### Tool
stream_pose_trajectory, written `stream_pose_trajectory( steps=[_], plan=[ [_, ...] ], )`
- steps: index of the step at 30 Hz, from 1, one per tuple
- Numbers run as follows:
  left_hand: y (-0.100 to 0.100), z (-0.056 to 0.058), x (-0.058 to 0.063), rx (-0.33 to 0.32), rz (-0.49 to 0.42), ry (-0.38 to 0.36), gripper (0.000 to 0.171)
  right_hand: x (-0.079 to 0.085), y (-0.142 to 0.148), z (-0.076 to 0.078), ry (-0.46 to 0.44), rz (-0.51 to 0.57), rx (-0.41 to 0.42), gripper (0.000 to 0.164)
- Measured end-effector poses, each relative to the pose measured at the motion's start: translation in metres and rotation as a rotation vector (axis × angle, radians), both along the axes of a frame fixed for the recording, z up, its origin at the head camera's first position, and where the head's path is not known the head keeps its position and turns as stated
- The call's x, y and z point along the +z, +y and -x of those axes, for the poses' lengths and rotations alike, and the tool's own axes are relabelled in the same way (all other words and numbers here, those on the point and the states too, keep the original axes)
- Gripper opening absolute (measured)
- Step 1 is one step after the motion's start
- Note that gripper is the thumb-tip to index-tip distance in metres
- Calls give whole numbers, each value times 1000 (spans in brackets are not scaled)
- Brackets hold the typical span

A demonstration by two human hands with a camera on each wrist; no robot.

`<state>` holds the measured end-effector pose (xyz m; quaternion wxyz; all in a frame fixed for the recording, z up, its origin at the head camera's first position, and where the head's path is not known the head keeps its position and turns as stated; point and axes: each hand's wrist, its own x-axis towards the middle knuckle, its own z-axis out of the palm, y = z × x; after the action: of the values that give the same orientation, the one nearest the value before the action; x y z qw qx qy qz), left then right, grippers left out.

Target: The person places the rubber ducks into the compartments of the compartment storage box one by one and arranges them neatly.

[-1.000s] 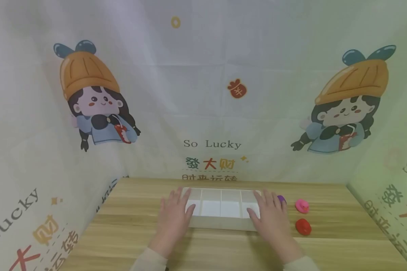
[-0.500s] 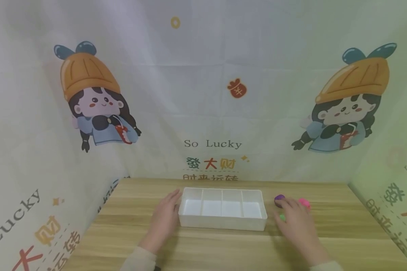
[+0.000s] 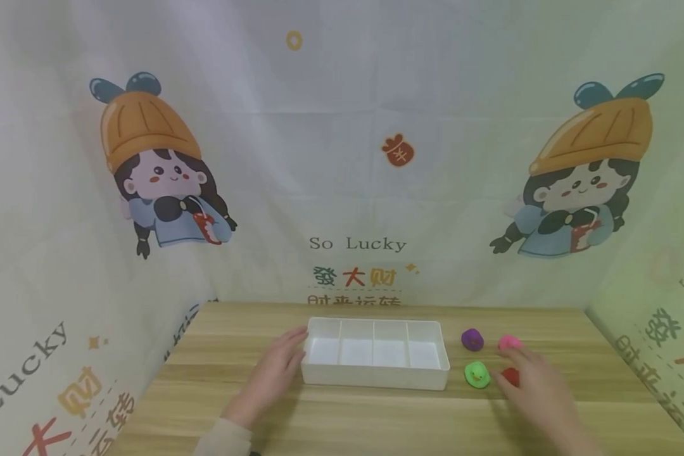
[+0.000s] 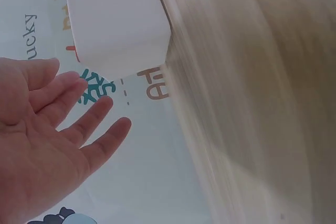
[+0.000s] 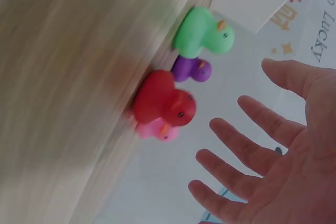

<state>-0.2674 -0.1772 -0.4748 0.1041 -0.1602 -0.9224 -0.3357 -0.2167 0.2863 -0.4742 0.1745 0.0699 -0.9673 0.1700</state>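
Observation:
A white box with several compartments (image 3: 376,375) stands on the table. Beside its left end is my left hand (image 3: 276,367), fingers loosely extended; the left wrist view shows nothing in the palm. My right hand (image 3: 538,389) hovers over the right side of the table, fingers spread and holding nothing. Closest to it is a red rubber duck (image 5: 155,98), partly covered by the hand in the head view. A pink duck (image 3: 509,342) lies behind the red one. To the left are a green duck (image 3: 477,375) and a purple duck (image 3: 472,340).
The wooden table (image 3: 376,421) ends at a pale printed cloth (image 3: 342,158), which hangs behind it and along both sides. Cartoon figures and lettering decorate the cloth.
Both hands have come off the box's ends. The right hand has moved right past the ducks, uncovering the green and purple ones; the left has shifted slightly left. The box stays in place.

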Motion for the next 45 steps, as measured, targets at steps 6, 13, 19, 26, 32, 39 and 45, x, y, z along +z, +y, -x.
stream_pose_trajectory(
  steps=[6, 13, 19, 26, 32, 39, 45],
  plan=[
    [-3, -1, 2, -7, 7, -15, 42, 0, 11, -3, -60, 13, 3, 50],
    [-8, 4, 1, -38, -25, -32, 43, 2, 12, 0, -113, 53, -5, 49],
    [-11, 7, -5, -52, -35, -59, 42, 2, 16, 2, -181, 86, -38, 50],
    [-9, 8, -9, -61, -51, -70, 43, 3, 22, 3, -250, 129, -54, 46],
    [-9, 6, -9, -32, -46, -86, 45, 0, 26, 0, -267, 156, -49, 38],
    [-12, 7, -9, -60, 12, -52, 47, -3, 30, 2, -276, 162, -48, 40],
    [-17, 8, -8, -73, 93, -18, 46, -5, 33, 2, -272, 165, -32, 41]
  ],
)
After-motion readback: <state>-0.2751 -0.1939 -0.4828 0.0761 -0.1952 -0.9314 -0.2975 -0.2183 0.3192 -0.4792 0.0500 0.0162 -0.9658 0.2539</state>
